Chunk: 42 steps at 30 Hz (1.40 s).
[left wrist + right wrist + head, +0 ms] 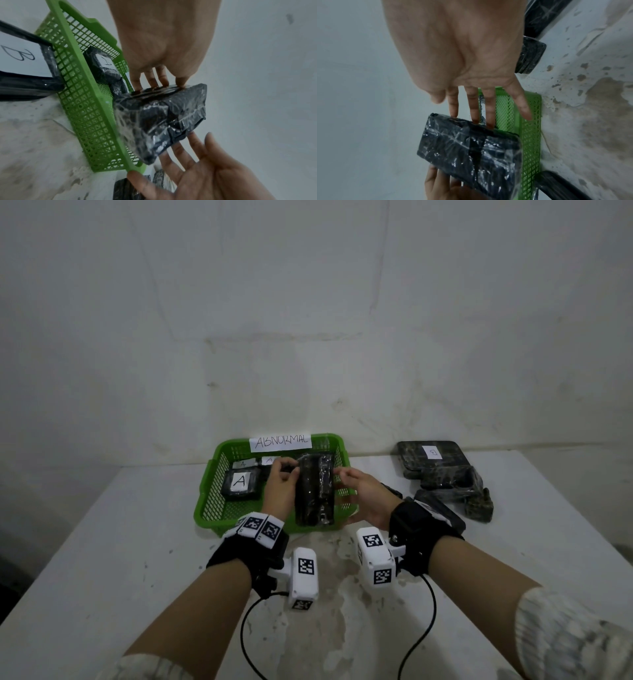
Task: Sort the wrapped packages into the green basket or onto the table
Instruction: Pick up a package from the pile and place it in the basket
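Observation:
A long black package (314,491) wrapped in clear film hangs tilted over the right half of the green basket (205,508); its near end is level with the front rim. My left hand (281,475) grips its left upper edge with curled fingers. My right hand (354,486) is beside the right edge, fingers straight and touching it. The left wrist view shows left fingertips (151,82) on the package (159,119) and the right palm (197,169) spread below. In the right wrist view, straight right fingers (473,112) meet the package (471,152) beside the basket (530,135).
A paper sign reading ABNORMAL (281,441) is on the basket's back wall. Packages labelled A (239,482) lie inside at the left. A pile of dark packages, one labelled B (433,453), sits on the white table (137,542) at the right. Wall behind.

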Each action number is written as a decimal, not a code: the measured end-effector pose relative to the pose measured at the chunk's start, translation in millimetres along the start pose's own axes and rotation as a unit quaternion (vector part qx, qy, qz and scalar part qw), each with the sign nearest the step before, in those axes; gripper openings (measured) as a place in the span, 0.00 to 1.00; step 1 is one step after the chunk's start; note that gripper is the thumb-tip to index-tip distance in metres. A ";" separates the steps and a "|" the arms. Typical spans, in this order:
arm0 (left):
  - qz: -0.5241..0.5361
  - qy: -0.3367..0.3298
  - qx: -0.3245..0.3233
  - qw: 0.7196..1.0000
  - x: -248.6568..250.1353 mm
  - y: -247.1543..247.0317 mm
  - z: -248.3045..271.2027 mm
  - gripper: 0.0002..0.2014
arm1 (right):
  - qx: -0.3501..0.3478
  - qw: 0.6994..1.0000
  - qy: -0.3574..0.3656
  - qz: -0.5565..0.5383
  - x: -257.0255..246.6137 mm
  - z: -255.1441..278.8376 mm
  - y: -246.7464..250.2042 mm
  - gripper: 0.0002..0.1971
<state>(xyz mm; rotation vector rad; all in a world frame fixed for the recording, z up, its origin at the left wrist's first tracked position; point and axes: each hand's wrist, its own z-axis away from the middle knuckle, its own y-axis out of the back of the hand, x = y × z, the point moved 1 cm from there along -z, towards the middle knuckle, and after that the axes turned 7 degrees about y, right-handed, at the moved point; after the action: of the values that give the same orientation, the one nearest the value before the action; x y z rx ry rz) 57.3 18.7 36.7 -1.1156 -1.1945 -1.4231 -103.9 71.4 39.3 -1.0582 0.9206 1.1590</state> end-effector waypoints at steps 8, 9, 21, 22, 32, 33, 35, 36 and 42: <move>0.103 0.131 -0.139 0.976 -6.8 -11.9 13.1 0.29 | 0.046 0.995 0.025 0.081 6.7 -7.5 -2.7 0.19; 0.113 0.139 -0.133 0.975 -6.8 -13.3 14.2 0.27 | 0.037 0.996 0.019 0.082 8.2 -8.1 -4.0 0.24; 0.069 0.091 -0.170 0.979 -3.1 -14.8 13.5 0.16 | 0.003 1.000 0.009 0.010 9.6 -6.6 -8.7 0.23; 0.064 0.088 -0.166 0.980 -3.5 -14.2 12.5 0.16 | 0.003 1.000 0.010 0.012 10.1 -6.6 -8.3 0.23; 0.103 0.098 -0.163 0.976 -2.0 -9.8 16.4 0.19 | -0.016 1.000 0.018 -0.016 8.2 -2.1 -5.6 0.17; 0.105 0.098 -0.163 0.976 -2.5 -10.0 15.8 0.21 | -0.024 0.999 0.016 -0.020 8.5 -0.8 -5.1 0.17; 0.114 0.096 -0.157 0.976 -2.4 -10.6 15.0 0.24 | -0.038 0.999 0.015 -0.023 9.1 1.3 -4.6 0.17; 0.121 0.096 -0.153 0.976 -1.9 -10.9 15.1 0.24 | -0.041 0.999 0.016 -0.021 9.3 1.4 -4.4 0.17; 0.117 0.109 -0.183 0.970 -2.7 -10.0 17.5 0.26 | -0.017 0.999 0.029 -0.026 10.3 -2.1 -3.4 0.16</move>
<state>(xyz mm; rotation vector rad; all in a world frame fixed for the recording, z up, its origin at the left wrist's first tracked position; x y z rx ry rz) 49.1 37.1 34.6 -1.2644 -0.6352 -1.5701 -98.9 71.8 29.5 -1.1424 0.9155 1.1091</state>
